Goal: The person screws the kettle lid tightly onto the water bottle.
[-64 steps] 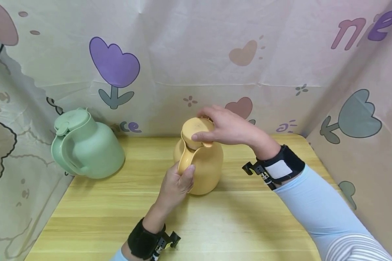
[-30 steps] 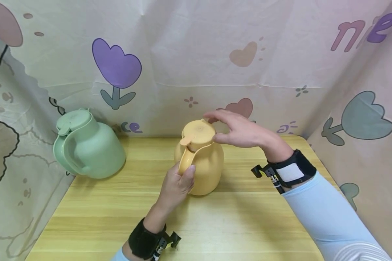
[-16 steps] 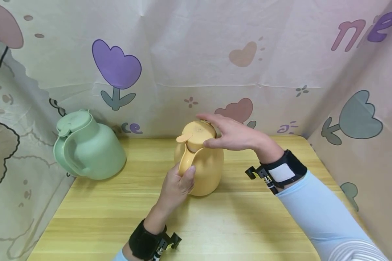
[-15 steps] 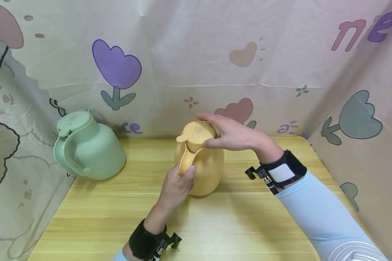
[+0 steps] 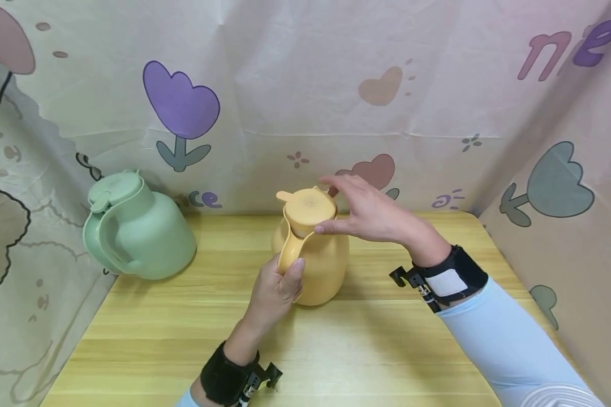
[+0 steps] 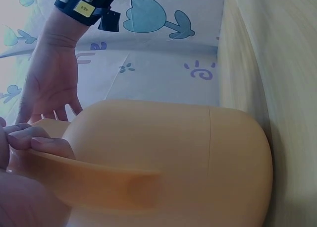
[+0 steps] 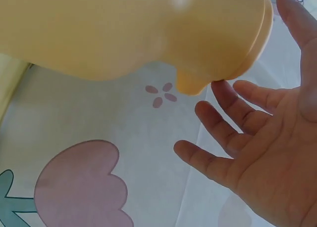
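In the head view a yellow thermos jug [image 5: 323,265] stands upright on the table. Its round lid [image 5: 310,208] sits on the neck, with a small tab pointing left. My left hand [image 5: 276,285] grips the jug's handle; the left wrist view shows the fingers [image 6: 42,140] curled round that handle [image 6: 94,180]. At the lid's right side is my right hand [image 5: 369,212], thumb near the front rim, fingers behind. In the right wrist view its fingers [image 7: 218,123] are loosely spread, one fingertip at the lid's edge.
A green thermos jug [image 5: 145,234] with its lid on stands at the table's left side. Behind the wooden table [image 5: 387,350] hangs a printed cloth [image 5: 295,73], which also covers the left and right sides.
The lid has turned clockwise seen from above: its tab went from front right to front left, then to the left. My right hand loosened and shifted slightly right; the left kept its grip.
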`<state>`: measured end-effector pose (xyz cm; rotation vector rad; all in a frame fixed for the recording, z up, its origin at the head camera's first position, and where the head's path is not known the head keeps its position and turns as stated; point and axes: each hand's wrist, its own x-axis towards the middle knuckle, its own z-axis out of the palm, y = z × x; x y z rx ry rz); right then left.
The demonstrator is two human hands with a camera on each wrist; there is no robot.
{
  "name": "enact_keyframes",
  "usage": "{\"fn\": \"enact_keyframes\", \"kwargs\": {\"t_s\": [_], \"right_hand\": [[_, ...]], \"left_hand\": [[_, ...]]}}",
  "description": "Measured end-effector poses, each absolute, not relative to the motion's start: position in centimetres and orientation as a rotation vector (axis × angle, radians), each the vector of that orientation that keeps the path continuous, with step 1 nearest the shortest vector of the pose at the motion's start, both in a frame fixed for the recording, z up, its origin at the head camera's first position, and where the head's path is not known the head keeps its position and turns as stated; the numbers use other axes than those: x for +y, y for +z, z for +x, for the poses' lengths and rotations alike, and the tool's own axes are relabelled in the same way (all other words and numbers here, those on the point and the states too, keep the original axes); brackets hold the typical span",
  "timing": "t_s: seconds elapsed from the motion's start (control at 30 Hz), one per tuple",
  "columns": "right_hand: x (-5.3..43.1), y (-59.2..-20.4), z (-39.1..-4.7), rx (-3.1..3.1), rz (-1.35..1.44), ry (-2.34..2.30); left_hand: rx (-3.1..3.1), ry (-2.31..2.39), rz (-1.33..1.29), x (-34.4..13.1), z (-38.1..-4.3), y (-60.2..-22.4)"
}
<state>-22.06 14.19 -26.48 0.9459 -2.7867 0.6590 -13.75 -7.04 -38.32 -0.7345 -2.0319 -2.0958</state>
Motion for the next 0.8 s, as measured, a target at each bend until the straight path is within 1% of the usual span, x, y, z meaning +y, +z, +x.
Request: {"fn": "enact_keyframes", "kwargs": {"t_s": [0.33,0.8], "right_hand": [[13.4,-26.6,-22.3,-2.774,1.044,0.752],[13.9,-27.6,-21.7,-2.709,0.956,0.704]], "left_hand": [[-2.018,-2.106,-0.74,-7.1,-13.8,-38.5],[-2.013,-2.121,-0.731,-7.2,-13.6,-38.4]]}}
